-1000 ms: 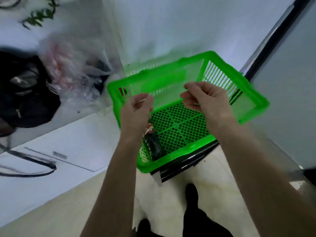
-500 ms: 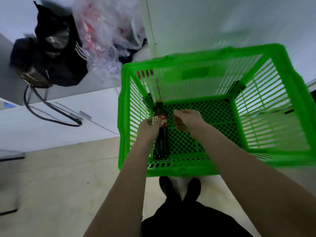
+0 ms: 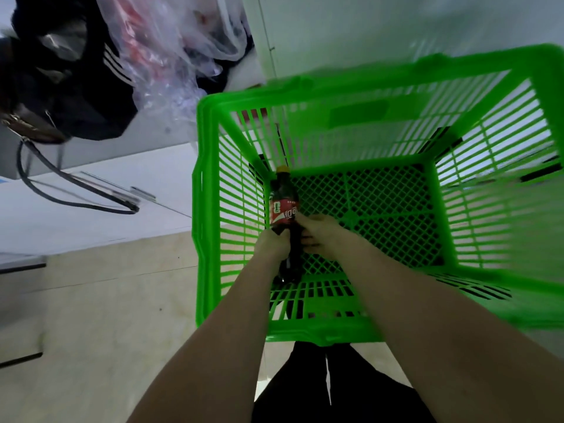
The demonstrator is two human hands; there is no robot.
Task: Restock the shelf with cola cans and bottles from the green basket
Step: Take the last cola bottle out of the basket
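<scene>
The green basket (image 3: 210, 184) stands below me, its mesh floor bare apart from one cola bottle (image 3: 283, 206). The bottle is dark with a red label and a yellow cap, lying along the basket's left wall with its cap pointing away from me. My left hand (image 3: 273, 244) is wrapped around the bottle's lower body from the left. My right hand (image 3: 320, 232) presses against the same part from the right, fingers curled onto it. No shelf is in view.
A black bag with white stripes (image 3: 70, 87) and a clear plastic bag (image 3: 171, 50) lie at the upper left. A black strap (image 3: 76, 187) loops across a white panel. A white wall panel (image 3: 366, 29) rises behind the basket. My dark trousers (image 3: 320, 389) are at the bottom.
Both hands have gone from the basket's rim down inside it and closed around the cola bottle's lower body. The view has tilted down over the basket.
</scene>
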